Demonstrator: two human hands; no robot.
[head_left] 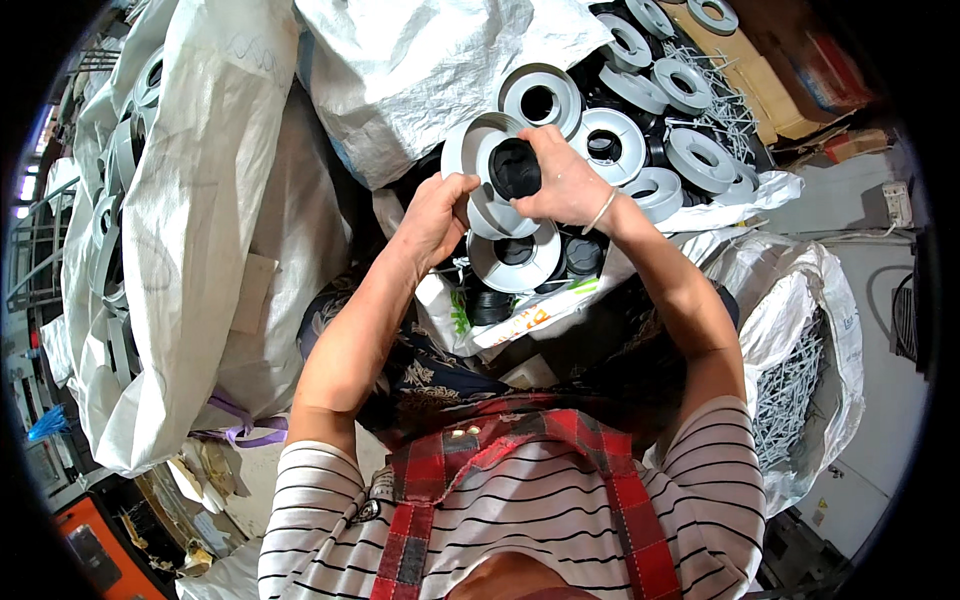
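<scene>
In front of me my left hand point(434, 220) grips the edge of a grey plastic ring point(489, 216), thumb on its rim. My right hand point(572, 183) pinches a round black plastic cap point(514, 168) between thumb and fingers, at the ring's centre. Whether the cap is seated in the ring I cannot tell. Just below the hands lies another grey flanged ring point(485, 262) with a black centre. Loose black caps point(584, 256) are beside it. More grey rings point(700, 160) are heaped beyond my right hand.
A white woven sack point(450, 70) lies beyond my hands. A tall sack point(215, 150) stands at left, with grey rings beside it. At right, an open sack point(845, 330) holds thin grey sticks point(790, 400). Cardboard point(745, 75) lies at far right.
</scene>
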